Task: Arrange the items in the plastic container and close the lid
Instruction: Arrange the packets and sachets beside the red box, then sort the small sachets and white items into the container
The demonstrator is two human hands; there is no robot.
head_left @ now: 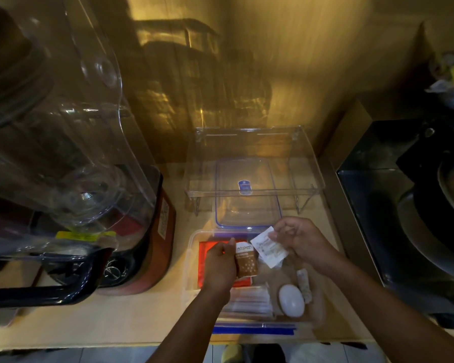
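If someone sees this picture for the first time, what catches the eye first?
The two hands at the centre: the left hand holds a brown sachet, the right hand a white sachet, over the open plastic container. A white egg lies inside; the lid rests behind.

The clear plastic container sits open on the counter in front of me, its blue-edged lid lying flat just behind it. Over it I pinch a brown sachet in my left hand and a white sachet in my right hand. Inside lie a red packet at the left, clear-wrapped sticks near the front, and a white egg-shaped thing beside a narrow speckled sachet.
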